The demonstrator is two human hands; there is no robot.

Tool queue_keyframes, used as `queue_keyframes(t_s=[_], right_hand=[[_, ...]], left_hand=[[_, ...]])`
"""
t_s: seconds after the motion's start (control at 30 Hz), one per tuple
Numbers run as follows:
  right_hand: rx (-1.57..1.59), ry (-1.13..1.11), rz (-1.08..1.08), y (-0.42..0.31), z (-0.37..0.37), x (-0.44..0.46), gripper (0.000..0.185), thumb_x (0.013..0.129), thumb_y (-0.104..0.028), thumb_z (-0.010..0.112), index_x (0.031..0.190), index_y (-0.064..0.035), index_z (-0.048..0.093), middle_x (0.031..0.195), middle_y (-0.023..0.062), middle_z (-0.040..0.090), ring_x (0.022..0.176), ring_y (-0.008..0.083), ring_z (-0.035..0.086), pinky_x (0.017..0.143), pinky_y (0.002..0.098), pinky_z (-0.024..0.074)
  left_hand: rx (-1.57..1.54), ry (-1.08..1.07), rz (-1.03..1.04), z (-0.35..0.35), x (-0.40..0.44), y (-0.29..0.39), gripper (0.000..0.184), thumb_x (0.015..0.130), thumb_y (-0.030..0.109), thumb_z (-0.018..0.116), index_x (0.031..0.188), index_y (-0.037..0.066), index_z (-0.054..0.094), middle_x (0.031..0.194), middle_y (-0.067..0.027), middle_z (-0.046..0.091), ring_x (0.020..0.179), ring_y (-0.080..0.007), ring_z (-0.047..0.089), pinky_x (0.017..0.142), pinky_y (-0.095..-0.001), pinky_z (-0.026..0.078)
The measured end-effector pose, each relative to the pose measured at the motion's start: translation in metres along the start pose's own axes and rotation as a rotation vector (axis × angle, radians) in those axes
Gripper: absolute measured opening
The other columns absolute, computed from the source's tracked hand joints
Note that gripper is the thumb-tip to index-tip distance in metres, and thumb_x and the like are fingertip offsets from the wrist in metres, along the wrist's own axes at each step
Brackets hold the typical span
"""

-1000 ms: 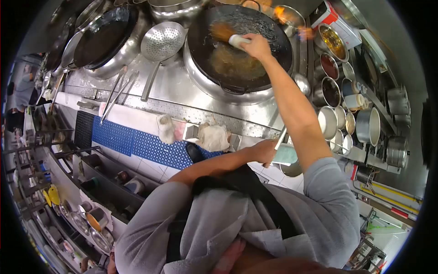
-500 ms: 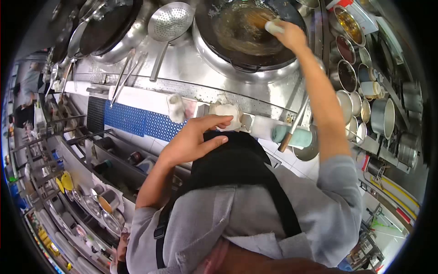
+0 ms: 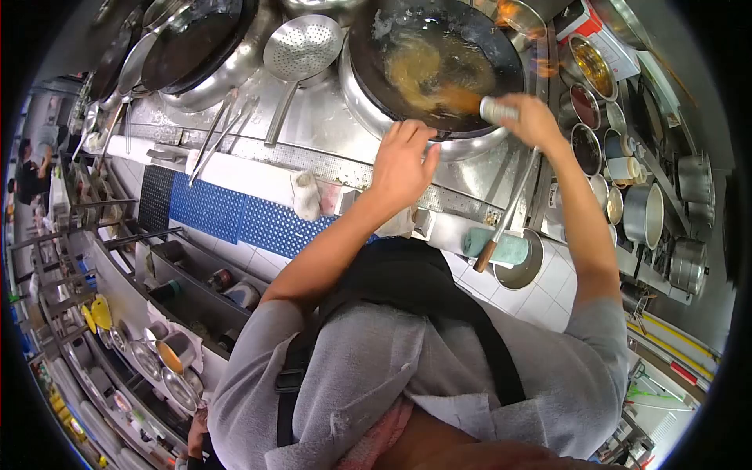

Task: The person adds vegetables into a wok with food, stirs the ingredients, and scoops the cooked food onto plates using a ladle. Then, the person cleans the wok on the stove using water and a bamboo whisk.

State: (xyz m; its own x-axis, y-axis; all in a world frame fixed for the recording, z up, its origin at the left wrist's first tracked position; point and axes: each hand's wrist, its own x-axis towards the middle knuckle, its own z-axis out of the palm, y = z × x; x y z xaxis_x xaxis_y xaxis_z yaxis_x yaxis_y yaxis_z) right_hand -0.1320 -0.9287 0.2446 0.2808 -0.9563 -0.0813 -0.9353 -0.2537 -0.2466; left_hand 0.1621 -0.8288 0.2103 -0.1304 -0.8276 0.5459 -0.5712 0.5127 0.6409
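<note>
My right hand [image 3: 533,121] is closed around the pale handle of a bamboo wok brush [image 3: 460,100]. The bristles dip into cloudy brownish liquid in a dark wok [image 3: 376,94]. At the wok's near rim is my left hand [image 3: 403,160], its thumb spread from the fingers and its fingertips close to the wok's small ear. Whether those fingertips touch the rim I cannot tell. A perforated skimmer [image 3: 303,48] lies on the steel range to the left of the wok.
Another dark wok [image 3: 192,47] sits at the upper left. Flames [image 3: 521,19] show behind the wok on the right. Sauce pots [image 3: 586,149] line the right side. A wooden-handled tool [image 3: 486,254] and a green cloth [image 3: 505,245] lie at the front edge.
My left hand has moved from near the apron up to the wok's near rim. The brush has swung toward me, to the near right of the wok. Flames now show on the right.
</note>
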Motion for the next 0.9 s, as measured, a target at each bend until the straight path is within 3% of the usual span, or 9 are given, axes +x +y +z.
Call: queue_keyframes(t_s=[0.2,0.4,0.47,0.53,0.6,0.67,0.8,0.87,0.9], right_hand=[[0.078,0.21,0.106,-0.035,0.056,0.169,0.041,0.08,-0.037,0.071,0.113,-0.0146,0.076,0.108,0.0171,0.074,0.103,0.0364,0.07,0.093,0.0455,0.0545],[0.287,-0.065,-0.223,-0.066,0.015,0.052,0.04,0.078,-0.027,0.079,0.115,-0.013,0.075,0.108,0.0205,0.073,0.104,0.0372,0.07,0.095,0.0429,0.0533],[0.231,-0.168,-0.165,-0.048,-0.007,0.049,0.039,0.076,-0.027,0.08,0.112,-0.0135,0.076,0.107,0.0199,0.074,0.103,0.0361,0.07,0.094,0.0424,0.0534],[0.11,-0.017,-0.254,-0.036,0.019,0.089,0.037,0.075,-0.03,0.08,0.108,-0.0136,0.078,0.103,0.0174,0.075,0.099,0.0362,0.072,0.091,0.0427,0.0547],[0.239,0.064,-0.051,-0.038,0.051,0.148,0.038,0.075,-0.034,0.078,0.107,-0.0128,0.077,0.102,0.0167,0.075,0.097,0.0368,0.072,0.089,0.0443,0.0553],[0.212,0.251,-0.035,-0.056,0.066,0.157,0.038,0.076,-0.036,0.076,0.106,-0.0125,0.076,0.102,0.0172,0.075,0.097,0.0376,0.071,0.088,0.0461,0.0554],[0.296,0.094,-0.173,-0.07,0.053,0.052,0.039,0.08,-0.03,0.076,0.114,-0.0117,0.074,0.108,0.0208,0.072,0.102,0.0399,0.069,0.09,0.0467,0.054],[0.052,0.028,-0.187,-0.046,0.018,-0.005,0.04,0.083,-0.03,0.075,0.12,-0.0152,0.072,0.113,0.0173,0.071,0.11,0.0359,0.067,0.096,0.0452,0.0521],[-0.076,-0.09,-0.041,-0.034,-0.005,-0.021,0.039,0.084,-0.03,0.075,0.121,-0.0168,0.072,0.112,0.0146,0.07,0.112,0.0346,0.066,0.099,0.045,0.0511]], left_hand=[[0.475,-0.476,0.042,0.083,0.005,-0.04,0.034,0.096,0.037,0.06,0.086,0.006,0.072,0.085,-0.0107,0.07,0.089,-0.0278,0.063,0.086,-0.0414,0.043],[0.376,-0.431,0.1,0.062,0.007,-0.047,0.026,0.094,0.031,0.066,0.082,0.008,0.071,0.084,-0.0095,0.07,0.089,-0.0275,0.062,0.085,-0.0429,0.041],[0.385,-0.439,0.093,0.065,0.006,-0.048,0.027,0.094,0.031,0.065,0.082,0.007,0.071,0.084,-0.0095,0.07,0.09,-0.0276,0.062,0.085,-0.0428,0.041],[0.375,-0.427,0.102,0.071,0.007,-0.052,0.027,0.094,0.031,0.065,0.082,0.007,0.071,0.085,-0.01,0.07,0.091,-0.0279,0.062,0.086,-0.0433,0.041],[0.359,-0.401,0.098,0.073,0.004,-0.051,0.027,0.094,0.03,0.065,0.082,0.007,0.071,0.086,-0.0106,0.07,0.091,-0.0284,0.063,0.086,-0.0435,0.041],[0.332,-0.407,0.07,0.072,0.001,-0.049,0.027,0.094,0.03,0.066,0.081,0.006,0.071,0.086,-0.0113,0.07,0.091,-0.0294,0.063,0.087,-0.0435,0.042],[0.287,-0.39,0.091,0.069,0.003,-0.051,0.028,0.093,0.03,0.067,0.08,0.005,0.071,0.085,-0.0125,0.07,0.09,-0.0309,0.063,0.086,-0.0434,0.042],[0.287,-0.383,0.073,0.07,0.004,-0.05,0.027,0.092,0.03,0.068,0.081,0.006,0.071,0.084,-0.0126,0.069,0.09,-0.0308,0.063,0.086,-0.0437,0.042],[0.298,-0.38,0.065,0.071,0.005,-0.049,0.027,0.092,0.03,0.068,0.08,0.006,0.071,0.084,-0.0127,0.069,0.09,-0.0306,0.063,0.086,-0.0437,0.042]])
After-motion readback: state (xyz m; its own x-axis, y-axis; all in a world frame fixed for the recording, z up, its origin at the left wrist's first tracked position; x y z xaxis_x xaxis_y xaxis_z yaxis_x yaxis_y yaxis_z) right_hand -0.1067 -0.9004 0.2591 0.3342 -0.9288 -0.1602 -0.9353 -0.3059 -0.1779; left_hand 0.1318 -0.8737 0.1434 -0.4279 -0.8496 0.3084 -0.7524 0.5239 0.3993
